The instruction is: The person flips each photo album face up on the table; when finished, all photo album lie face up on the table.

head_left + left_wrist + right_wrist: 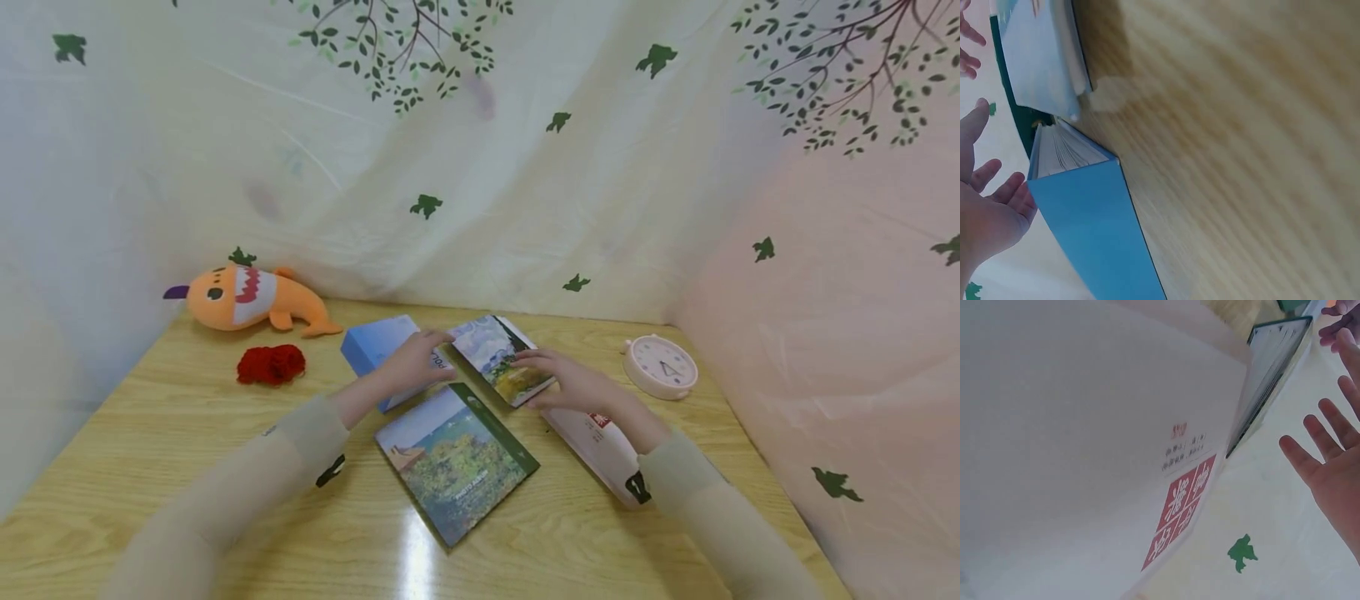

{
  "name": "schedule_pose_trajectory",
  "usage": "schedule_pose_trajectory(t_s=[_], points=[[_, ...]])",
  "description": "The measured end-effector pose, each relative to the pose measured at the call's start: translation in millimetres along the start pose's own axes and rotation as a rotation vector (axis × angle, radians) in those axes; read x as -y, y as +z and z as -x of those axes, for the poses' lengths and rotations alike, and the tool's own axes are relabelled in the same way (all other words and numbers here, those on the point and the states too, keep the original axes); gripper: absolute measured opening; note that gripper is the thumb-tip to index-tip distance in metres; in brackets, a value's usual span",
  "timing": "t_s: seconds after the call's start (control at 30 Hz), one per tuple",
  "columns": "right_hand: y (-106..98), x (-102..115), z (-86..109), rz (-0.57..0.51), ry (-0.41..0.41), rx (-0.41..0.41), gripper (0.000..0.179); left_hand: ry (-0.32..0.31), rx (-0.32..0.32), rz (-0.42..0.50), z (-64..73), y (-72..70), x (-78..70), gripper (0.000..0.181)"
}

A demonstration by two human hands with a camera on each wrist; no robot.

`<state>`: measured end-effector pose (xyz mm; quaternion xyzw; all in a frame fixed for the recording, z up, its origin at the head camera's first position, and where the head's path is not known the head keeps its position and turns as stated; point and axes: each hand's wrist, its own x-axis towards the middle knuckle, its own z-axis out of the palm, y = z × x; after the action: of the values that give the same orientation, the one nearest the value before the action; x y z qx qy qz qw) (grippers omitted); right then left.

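Observation:
My left hand (412, 362) hovers over a thick blue book (380, 340), fingers loosely spread. In the left wrist view, the book's blue spine (1094, 219) and page edges show beside that hand (994, 215); whether the fingertips touch it, I cannot tell. My right hand (581, 385) reaches over the near right corner of a book with a painted landscape cover (487, 354), gripping nothing. Under the right wrist lies a white book (592, 454), partly hidden by the arm; its red title block (1179, 509) shows in the right wrist view. Nearest me lies a green-edged album (457, 475).
An orange plush shark (258, 300) lies at the back left, with a red fuzzy bundle (272, 364) in front of it. At the right stands a pink round clock (660, 367). Curtains with leaf prints (487, 233) enclose the wooden table (300, 533).

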<state>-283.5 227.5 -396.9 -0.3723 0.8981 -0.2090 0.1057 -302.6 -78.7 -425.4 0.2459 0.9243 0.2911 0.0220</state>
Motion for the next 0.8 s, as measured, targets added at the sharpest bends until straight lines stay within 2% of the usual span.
schedule_pose_trajectory(t_s=[0.1, 0.3, 0.43, 0.6, 0.8], points=[[6, 11, 6.0, 0.020, -0.020, -0.039, 0.060, 0.033, -0.003, 0.018, 13.2, -1.7, -1.3, 0.068], [27, 29, 21.5, -0.057, -0.056, -0.095, 0.059, 0.094, 0.023, 0.068, 35.8, 0.8, -7.4, 0.067], [39, 39, 32.8, -0.090, -0.042, -0.071, 0.060, 0.132, 0.054, 0.058, 43.6, 7.0, -13.8, 0.068], [49, 46, 42.6, -0.144, -0.041, -0.020, 0.064, 0.143, 0.080, 0.017, 53.0, 12.7, -17.5, 0.071], [60, 49, 47.6, -0.074, -0.039, 0.022, 0.071, 0.131, 0.093, 0.042, 62.0, 16.1, -12.2, 0.071]])
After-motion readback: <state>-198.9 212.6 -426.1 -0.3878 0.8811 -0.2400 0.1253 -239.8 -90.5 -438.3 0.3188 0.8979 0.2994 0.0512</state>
